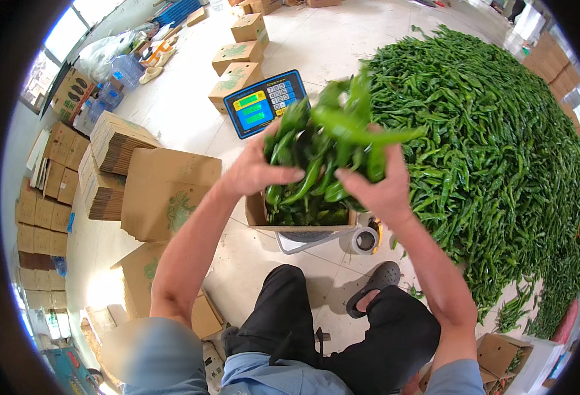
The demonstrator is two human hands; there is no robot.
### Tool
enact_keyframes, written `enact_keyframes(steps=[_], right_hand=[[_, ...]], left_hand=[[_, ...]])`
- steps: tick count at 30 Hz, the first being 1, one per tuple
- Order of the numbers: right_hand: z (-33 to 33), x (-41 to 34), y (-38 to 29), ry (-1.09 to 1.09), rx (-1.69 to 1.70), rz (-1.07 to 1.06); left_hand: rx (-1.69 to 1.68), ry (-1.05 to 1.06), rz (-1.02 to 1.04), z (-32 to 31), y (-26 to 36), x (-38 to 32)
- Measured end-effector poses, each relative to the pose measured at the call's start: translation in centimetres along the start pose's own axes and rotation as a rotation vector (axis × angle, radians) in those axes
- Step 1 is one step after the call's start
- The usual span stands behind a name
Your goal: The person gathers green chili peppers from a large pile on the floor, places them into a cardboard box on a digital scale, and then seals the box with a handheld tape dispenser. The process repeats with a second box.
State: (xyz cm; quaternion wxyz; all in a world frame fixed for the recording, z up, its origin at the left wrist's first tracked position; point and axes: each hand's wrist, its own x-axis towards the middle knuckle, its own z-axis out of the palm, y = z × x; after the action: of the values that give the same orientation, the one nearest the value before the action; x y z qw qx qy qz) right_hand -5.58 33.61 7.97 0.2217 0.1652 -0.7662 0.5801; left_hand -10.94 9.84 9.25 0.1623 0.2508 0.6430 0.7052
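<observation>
Between my left hand (259, 170) and my right hand (381, 185) is a bunch of long green peppers (314, 153), some blurred by motion. Both hands grip the bunch from its sides, thumbs towards me. Right below stands a cardboard box (302, 228) with more green peppers inside. The box rests on a scale platform (302, 243), which is mostly hidden under it. Behind the hands, the scale's display panel (268, 103) is lit, with a keypad on its right side.
A large heap of green peppers (482, 163) covers the floor to the right. Flattened cardboard boxes (166, 192) are stacked at left. Closed cartons (235, 81) stand in a row beyond the scale. A tape roll (365, 240) lies beside the box. Water bottles (107, 94) stand by the wall.
</observation>
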Motion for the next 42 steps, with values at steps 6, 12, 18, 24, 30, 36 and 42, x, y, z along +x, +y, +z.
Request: enact_keyframes(steps=[6, 12, 18, 24, 30, 36, 42], right_hand=[[3.5, -5.1, 7.9, -0.818, -0.568, -0.216], [3.5, -4.8, 7.2, -0.557, -0.441, -0.125], [-3.1, -6.6, 8.0, -0.073, -0.345, 0.173], [-6.8, -17.5, 14.2, 0.289, -0.105, 0.9], [-4.8, -24.9, 16.5, 0.113, 0.072, 1.036], [-5.6, -28.5, 20.6, 0.352, -0.082, 1.08], [-6.8, -32.9, 21.7, 0.355, -0.325, 1.094]], left_hand=[[0.974, -0.249, -0.171, -2.9, -7.4, -6.7], [1.192, -0.431, -0.259, -1.9, -7.7, -4.6], [1.091, 0.125, -0.279, -0.4, -7.7, -6.9], [1.342, -0.068, -0.114, 3.5, -9.7, -8.8], [1.081, 0.163, 0.458, 5.0, -10.1, -9.0], [0.947, -0.541, -0.149, 12.1, -18.1, -15.8], [1.417, -0.828, -0.459, 11.7, -33.1, -19.9]])
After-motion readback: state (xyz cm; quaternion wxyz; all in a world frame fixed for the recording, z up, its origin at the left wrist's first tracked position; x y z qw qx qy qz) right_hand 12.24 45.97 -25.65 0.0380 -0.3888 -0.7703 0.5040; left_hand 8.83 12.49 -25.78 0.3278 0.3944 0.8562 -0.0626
